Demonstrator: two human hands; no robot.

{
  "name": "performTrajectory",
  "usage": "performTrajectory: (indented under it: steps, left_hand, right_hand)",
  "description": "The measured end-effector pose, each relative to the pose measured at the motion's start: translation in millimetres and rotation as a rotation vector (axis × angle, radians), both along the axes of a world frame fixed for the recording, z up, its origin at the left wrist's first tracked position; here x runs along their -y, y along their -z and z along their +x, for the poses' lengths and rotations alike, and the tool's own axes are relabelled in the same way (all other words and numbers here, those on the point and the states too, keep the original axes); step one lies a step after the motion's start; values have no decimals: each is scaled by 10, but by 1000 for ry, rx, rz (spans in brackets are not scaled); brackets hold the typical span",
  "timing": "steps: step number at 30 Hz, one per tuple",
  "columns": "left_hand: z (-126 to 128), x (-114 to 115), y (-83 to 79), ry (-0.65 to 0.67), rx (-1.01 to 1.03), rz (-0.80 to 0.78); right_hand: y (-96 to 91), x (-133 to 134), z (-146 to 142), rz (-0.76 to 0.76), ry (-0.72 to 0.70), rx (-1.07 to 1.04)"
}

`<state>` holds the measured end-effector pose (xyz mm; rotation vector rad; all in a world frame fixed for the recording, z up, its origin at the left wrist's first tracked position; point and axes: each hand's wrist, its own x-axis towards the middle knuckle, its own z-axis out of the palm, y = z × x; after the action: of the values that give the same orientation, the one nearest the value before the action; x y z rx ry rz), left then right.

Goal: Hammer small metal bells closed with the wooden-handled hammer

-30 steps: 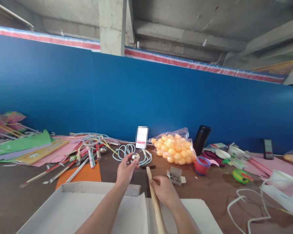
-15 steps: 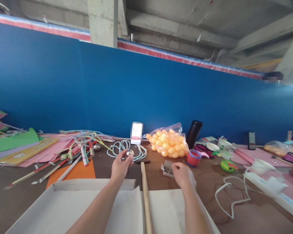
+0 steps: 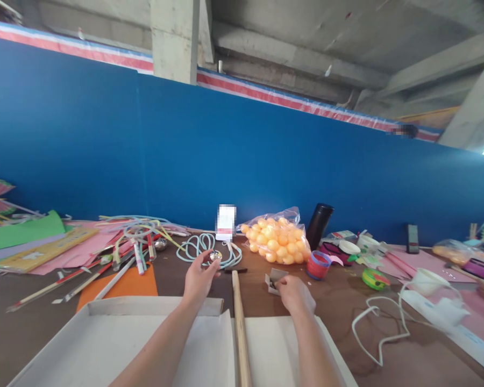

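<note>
My left hand (image 3: 200,277) is closed, with fingers and thumb around a shiny silvery metal ball (image 3: 215,257). Over the small open cardboard box (image 3: 271,281), my right hand (image 3: 295,293) dips its pinched fingertips inside. Small metal pieces lie in that box, mostly covered by my fingers, and what the fingertips hold is too hidden to make out. A wooden stick (image 3: 239,322) rests between my forearms, over the white cardboard tray (image 3: 105,344). Behind my left hand lies a coiled light-blue cord (image 3: 185,250).
A clear bag of orange balls (image 3: 278,242) stands behind the box, beside a black bottle (image 3: 320,226) and red-blue cup (image 3: 318,265). Sticks, papers and another metal ball (image 3: 160,245) lie left. White cable (image 3: 381,344), tape and a power strip (image 3: 452,328) lie right.
My right hand has moved slightly left and its fingertips now reach into the small box. My left hand keeps the metal ball in nearly the same place. The view has shifted slightly.
</note>
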<state>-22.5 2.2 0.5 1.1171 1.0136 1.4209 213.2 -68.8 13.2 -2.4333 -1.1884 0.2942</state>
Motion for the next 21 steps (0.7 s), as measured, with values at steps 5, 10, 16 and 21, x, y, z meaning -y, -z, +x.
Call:
performTrajectory:
  steps: [5,10,16,21]
  left_hand:
    - [10,28,-46,-2,2,-19]
    - [20,47,-85,9,18,-28]
    - [36,99,-126,108,67,4]
    - [44,129,-155,133,36,-6]
  right_hand:
    - [15,-7,17,38,6,-22]
    - [8,7,49,168,32,-69]
    - [7,-47,-38,486,-50,-304]
    - [96,-138,-139,672,-95,-659]
